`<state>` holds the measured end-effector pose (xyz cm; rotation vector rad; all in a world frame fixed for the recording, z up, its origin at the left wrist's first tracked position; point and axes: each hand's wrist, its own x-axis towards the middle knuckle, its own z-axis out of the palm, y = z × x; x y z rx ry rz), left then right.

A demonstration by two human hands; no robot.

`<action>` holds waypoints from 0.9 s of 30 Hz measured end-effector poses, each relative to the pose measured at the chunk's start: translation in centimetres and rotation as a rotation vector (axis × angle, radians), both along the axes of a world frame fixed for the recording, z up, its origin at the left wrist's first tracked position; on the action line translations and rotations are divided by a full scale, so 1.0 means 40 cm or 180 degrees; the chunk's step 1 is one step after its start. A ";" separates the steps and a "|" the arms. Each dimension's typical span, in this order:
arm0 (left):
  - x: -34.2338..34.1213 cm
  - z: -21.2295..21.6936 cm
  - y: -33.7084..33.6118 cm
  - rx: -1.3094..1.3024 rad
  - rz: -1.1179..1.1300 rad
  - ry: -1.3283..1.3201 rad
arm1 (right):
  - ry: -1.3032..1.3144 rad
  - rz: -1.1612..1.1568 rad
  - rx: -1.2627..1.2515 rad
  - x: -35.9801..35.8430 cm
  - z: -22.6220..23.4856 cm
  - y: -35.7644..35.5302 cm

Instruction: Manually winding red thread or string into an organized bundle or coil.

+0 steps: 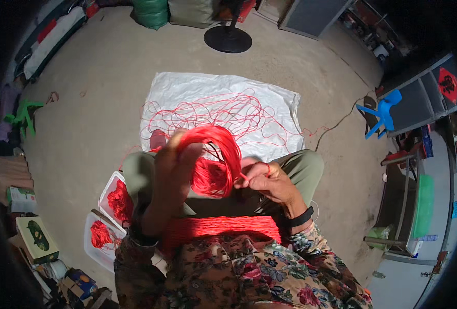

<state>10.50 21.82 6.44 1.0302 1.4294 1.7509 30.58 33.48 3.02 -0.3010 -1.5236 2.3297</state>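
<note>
My left hand (172, 167) is closed around one side of a thick coil of red cord (229, 147), held up above my lap. A dense mass of red strands shows through the loop; whether it belongs to the same coil I cannot tell. At the coil's right side my right hand (276, 184) pinches a short stretch of red cord between thumb and fingers. Across my lap, against my floral top, lies a long flat bundle of red cord (223, 226). Beyond my knees, loose tangled red cord (228, 105) spreads over a white sheet (187, 85) on the floor.
Two white tubs (106, 198) with red cord stand by my left knee. A black round stand base (228, 40) is at the far side, a blue stool (383, 113) at the right, and a green stool (26, 116) at the left. Boxes (35, 239) crowd the lower left.
</note>
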 end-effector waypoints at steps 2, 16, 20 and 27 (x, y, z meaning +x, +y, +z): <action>-0.020 -0.011 0.004 -0.0290 -0.0041 0.0427 | -0.0405 0.0112 0.0145 0.005 -0.017 0.007; -0.116 0.075 0.010 -0.0545 -0.0706 -0.0973 | -0.1198 -0.1044 -0.0373 0.085 -0.036 0.076; -0.177 0.087 -0.003 -0.0239 -0.0871 -0.1219 | -0.1177 -0.1243 -0.0154 0.165 -0.001 0.101; -0.213 0.125 -0.019 -0.0479 -0.0593 -0.1037 | -0.1775 -0.2341 0.1080 0.224 0.027 0.158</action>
